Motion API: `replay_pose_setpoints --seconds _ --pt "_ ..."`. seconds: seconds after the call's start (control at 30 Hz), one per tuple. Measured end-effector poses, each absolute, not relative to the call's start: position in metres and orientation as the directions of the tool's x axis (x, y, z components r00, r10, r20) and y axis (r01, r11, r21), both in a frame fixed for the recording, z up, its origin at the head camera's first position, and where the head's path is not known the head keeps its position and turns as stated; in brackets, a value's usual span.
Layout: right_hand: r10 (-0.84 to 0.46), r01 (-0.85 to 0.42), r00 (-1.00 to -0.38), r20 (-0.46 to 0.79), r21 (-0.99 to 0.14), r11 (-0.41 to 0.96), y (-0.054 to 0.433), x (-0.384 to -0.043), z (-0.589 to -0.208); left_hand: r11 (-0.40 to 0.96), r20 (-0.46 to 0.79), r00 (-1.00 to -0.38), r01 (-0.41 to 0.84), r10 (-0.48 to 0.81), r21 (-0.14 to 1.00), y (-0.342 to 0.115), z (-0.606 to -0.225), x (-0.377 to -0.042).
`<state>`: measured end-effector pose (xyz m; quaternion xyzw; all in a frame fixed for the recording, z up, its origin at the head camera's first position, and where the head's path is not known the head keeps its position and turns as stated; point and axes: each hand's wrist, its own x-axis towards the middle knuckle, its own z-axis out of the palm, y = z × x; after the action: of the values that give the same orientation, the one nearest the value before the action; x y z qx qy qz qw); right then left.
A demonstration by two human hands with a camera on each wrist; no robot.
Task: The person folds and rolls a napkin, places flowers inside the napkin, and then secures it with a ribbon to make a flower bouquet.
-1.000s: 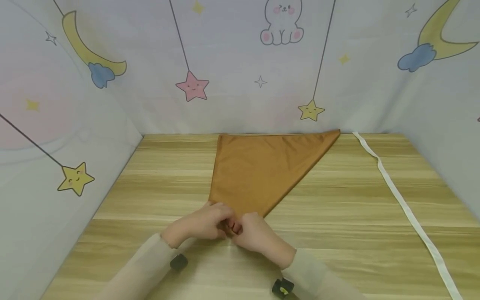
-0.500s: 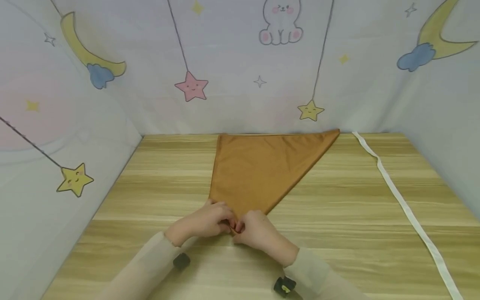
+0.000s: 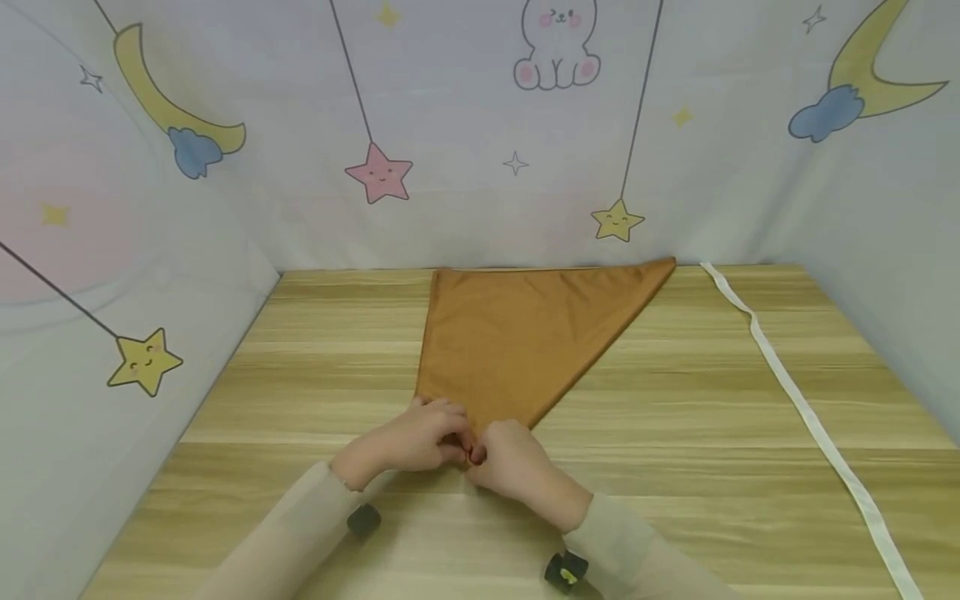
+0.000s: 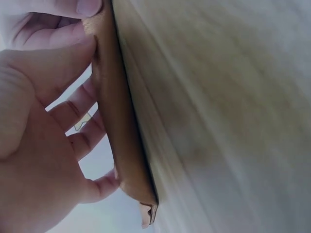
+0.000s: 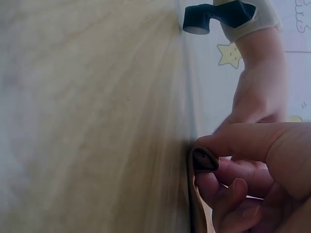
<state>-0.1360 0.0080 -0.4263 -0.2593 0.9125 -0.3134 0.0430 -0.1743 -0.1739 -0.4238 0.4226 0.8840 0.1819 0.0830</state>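
both hands grasp the brown cloth at its near edge, side by side, fingertips close together; left hand (image 3: 416,439) has its thumb against one side of the rolled edge (image 4: 122,136) and its fingers along the other, spaced out down the roll; right hand (image 3: 517,465) pinches the roll between thumb and curled fingers; the right wrist view shows the roll end-on, layers coiled inside.

brown cloth (image 3: 510,342) lies on the wood-grain table (image 3: 675,467), near the middle of its width; far edge runs along the back of the table, one pointed corner reaching out to the right; the right side slants in toward the hands; a few creases show near the pointed corner, the rest mostly flat.

white strip (image 3: 806,408) lies well apart to the right of the cloth, running from the back of the table toward the near right, with a slight kink near the far end; pale sleeves (image 3: 288,521) on both arms; a dark device (image 3: 363,520) sits below the left wrist, a similar one (image 3: 565,572) below the right; white backdrop (image 3: 465,108) behind, printed with stars and moons.
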Motion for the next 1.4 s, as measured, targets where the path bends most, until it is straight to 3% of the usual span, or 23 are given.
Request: replay_pose_setpoints --seconds 0.3,0.57,0.97,1.4 --pt "-0.489 -0.334 -0.871 -0.044 -0.677 0.656 0.018 -0.143 -0.429 0.564 0.038 -0.618 0.738 0.785 0.372 -0.174 -0.425 -0.175" --pt "-0.447 -0.327 -0.895 -0.010 -0.667 0.669 0.018 -0.144 -0.428 0.592 0.020 -0.643 0.717 0.766 0.367 -0.170 -0.428 -0.178" --pt "-0.441 -0.287 -0.895 -0.063 -0.676 0.679 0.019 -0.151 -0.427 0.603 -0.044 -0.657 0.662 0.753 0.445 -0.164 -0.425 -0.188" --pt "-0.461 -0.276 -0.884 -0.081 -0.706 0.652 0.028 -0.152 -0.426 0.581 0.005 -0.623 0.732 0.782 0.356 -0.162 -0.424 -0.183"
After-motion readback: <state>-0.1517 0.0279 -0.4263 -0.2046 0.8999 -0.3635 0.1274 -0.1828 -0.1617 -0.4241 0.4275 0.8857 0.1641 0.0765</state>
